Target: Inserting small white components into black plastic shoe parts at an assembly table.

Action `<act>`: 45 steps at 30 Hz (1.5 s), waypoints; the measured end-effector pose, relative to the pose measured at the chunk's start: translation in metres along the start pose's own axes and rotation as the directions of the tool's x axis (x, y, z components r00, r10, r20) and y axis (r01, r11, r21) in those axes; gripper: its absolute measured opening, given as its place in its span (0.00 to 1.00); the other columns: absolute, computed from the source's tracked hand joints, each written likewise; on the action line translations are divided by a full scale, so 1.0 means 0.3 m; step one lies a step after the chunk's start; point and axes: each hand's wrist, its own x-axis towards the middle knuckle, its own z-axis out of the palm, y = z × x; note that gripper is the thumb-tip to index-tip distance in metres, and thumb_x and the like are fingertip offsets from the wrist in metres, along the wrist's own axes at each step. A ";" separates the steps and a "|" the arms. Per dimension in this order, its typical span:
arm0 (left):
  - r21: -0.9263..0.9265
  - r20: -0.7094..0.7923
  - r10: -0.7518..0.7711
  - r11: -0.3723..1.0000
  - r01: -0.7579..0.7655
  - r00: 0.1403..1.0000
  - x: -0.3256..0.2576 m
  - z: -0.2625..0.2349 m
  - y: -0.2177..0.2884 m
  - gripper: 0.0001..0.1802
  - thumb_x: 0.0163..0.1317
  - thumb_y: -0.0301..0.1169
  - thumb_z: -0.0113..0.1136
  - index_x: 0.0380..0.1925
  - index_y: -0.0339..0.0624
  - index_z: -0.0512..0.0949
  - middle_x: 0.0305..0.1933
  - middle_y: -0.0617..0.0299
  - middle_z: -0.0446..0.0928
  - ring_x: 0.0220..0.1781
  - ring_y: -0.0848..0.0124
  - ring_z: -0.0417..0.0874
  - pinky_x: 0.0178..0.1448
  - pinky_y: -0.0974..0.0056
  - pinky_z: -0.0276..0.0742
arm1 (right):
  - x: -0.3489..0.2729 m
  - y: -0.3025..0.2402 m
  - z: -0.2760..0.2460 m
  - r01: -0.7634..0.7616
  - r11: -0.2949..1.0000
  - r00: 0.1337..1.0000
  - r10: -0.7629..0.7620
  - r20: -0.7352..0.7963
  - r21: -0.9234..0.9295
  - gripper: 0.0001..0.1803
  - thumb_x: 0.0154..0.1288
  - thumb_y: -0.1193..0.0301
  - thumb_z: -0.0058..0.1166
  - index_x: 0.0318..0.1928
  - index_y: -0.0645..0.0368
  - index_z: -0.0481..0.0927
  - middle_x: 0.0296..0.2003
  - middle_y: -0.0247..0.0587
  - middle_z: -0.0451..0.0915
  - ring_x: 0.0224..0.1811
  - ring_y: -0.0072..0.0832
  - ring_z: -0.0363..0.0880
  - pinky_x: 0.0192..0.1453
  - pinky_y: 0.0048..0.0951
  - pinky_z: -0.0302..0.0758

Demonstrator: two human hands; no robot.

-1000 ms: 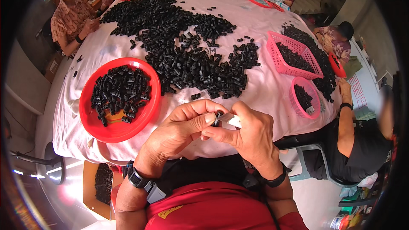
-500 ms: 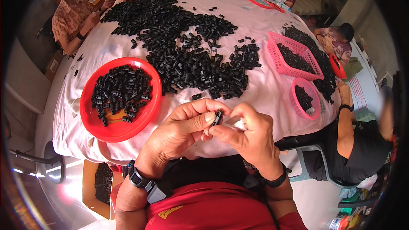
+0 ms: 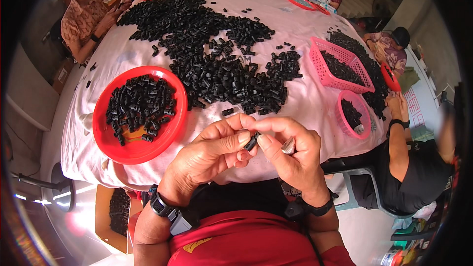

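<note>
Just past the near table edge, my left hand pinches a small black cylindrical plastic part between thumb and fingers. My right hand meets it from the other side, thumb and index fingertip closed on the part's right end. A pale, shiny piece sticks out between the bent fingers of that hand; its kind is unclear. To the left of my hands, a red round basin holds many similar black parts. Beyond my fingertips spreads a large heap of loose black parts on the pinkish-white cloth.
At right stand a pink rectangular basket and a pink round basket, both with black parts. A cardboard box sits low at left. Co-workers sit around the table; the nearest person's arm is at right.
The black part has tilted and dropped slightly between my fingers. My right index finger has stretched over toward my left fingertips, and the pale piece has shifted deeper into my right hand.
</note>
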 end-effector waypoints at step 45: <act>0.129 -0.072 0.083 0.989 -0.073 0.994 0.000 0.019 0.010 0.13 0.71 0.31 0.57 0.52 0.38 0.76 0.39 0.69 0.78 0.38 0.81 0.76 0.44 0.74 0.72 | 0.003 0.001 0.014 0.024 0.775 0.995 -0.083 -0.064 -0.632 0.33 0.51 0.39 0.66 0.30 0.59 0.74 0.17 0.42 0.78 0.19 0.39 0.81 0.21 0.37 0.74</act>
